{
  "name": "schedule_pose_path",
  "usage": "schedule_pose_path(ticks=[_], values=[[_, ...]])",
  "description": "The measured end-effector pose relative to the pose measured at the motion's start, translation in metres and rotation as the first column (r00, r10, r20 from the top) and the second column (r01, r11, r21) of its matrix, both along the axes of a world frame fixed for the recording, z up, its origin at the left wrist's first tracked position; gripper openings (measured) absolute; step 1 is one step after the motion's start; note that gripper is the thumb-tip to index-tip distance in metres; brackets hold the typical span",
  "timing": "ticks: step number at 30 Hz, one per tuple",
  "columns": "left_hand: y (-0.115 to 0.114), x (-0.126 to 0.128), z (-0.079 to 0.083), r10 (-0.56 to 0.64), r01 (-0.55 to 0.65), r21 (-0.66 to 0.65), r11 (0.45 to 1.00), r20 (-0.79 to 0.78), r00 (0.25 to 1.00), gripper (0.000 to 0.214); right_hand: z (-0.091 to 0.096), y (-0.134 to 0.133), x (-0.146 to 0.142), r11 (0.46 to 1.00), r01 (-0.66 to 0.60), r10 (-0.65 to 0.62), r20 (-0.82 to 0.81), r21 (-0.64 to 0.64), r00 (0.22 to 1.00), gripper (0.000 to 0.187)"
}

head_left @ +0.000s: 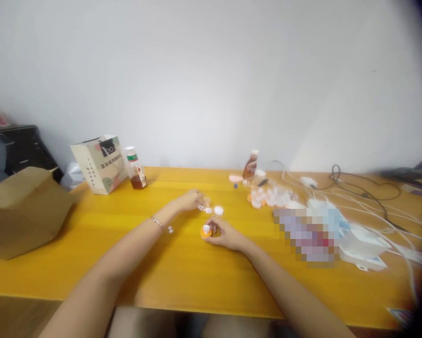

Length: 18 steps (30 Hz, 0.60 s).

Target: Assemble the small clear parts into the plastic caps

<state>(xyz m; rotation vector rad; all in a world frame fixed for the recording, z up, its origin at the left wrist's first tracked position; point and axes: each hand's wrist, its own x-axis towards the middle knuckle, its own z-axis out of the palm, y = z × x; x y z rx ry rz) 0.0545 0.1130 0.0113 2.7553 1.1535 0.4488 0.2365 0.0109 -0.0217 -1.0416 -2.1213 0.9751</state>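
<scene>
My right hand (225,234) rests on the yellow wooden table (182,263) with its fingers curled round a small orange cup (206,230) that has something white in it. My left hand (189,200) is stretched further out, fingers pinched on a small clear piece (206,205) just above the table. A small white round lid (218,211) lies beside that piece. A thin bracelet (158,223) is on my left wrist.
A cluster of small clear cups (271,197) and a brown drink bottle (250,165) stand at the back right. White cables and chargers (365,216) spread at the right. A paper gift bag (98,164), a second bottle (135,169) and a brown bag (24,209) are at the left.
</scene>
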Motion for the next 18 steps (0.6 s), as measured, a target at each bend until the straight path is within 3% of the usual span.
schedule_pose_path(ticks=[3,4,8,12,18], values=[[-0.018,-0.005,0.002,0.103,-0.111,0.053,0.992,0.139,0.985,0.028,-0.002,0.001,0.000,1.000,-0.002,0.002,-0.004,0.004,1.000,0.027],[-0.027,-0.007,0.003,0.132,-0.153,0.065,0.986,0.252,0.959,0.030,-0.002,0.001,0.000,1.000,0.000,0.000,-0.002,0.006,1.000,0.027],[-0.072,-0.013,0.007,0.043,-0.022,-0.048,0.999,0.502,0.864,0.033,-0.003,0.002,0.000,1.000,0.002,-0.002,0.002,0.020,1.000,0.027],[-0.100,-0.013,0.004,-0.025,0.080,-0.088,0.993,0.509,0.860,0.030,-0.003,0.003,0.000,0.999,0.001,-0.002,0.010,0.038,1.000,0.026],[-0.104,-0.009,-0.003,-0.163,0.210,-0.080,0.974,0.395,0.904,0.030,-0.001,0.002,-0.001,0.999,0.000,0.000,0.012,0.049,1.000,0.028]])
